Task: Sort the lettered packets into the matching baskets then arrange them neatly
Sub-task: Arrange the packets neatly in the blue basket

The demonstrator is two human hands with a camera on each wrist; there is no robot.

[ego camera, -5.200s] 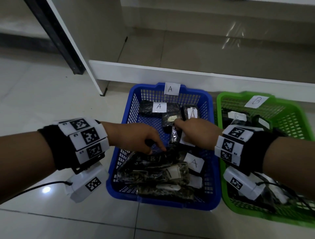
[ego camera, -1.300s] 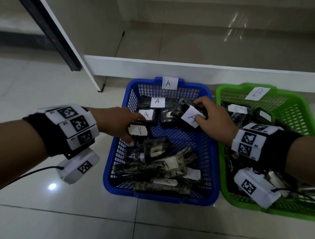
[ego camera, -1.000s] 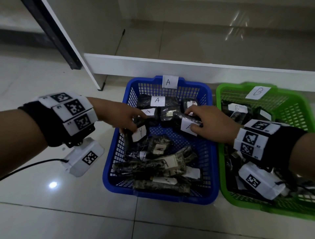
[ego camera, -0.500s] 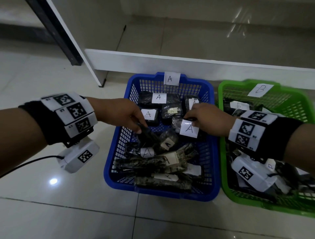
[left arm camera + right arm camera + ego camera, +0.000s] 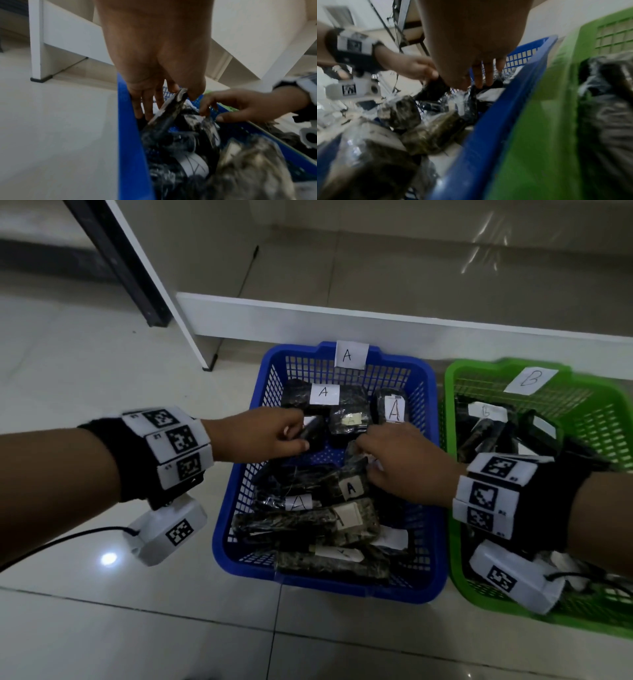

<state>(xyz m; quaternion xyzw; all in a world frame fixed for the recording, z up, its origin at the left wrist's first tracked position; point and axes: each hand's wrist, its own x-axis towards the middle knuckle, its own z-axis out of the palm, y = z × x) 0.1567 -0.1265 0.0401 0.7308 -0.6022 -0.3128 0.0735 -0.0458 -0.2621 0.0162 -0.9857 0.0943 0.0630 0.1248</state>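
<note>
Hands worked inside the blue plastic mesh basket (image 5: 239, 501): left hand (image 5: 263, 436) pinched a dark wrapped packet (image 5: 313, 433), right hand (image 5: 407, 463) (grip unclear) reached another; best laid label-up, in rows.

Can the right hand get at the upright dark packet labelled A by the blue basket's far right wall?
Probably yes: the right hand sits just short of that upright dark packet, with nothing visibly between them.

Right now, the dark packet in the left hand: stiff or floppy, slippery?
The packet likely holds its shape: pinched at one end by the left hand, it sticks up from the blue basket without drooping. Its glossy clear wrap looks slippery, so the fingers may slide. Probably light.
</note>
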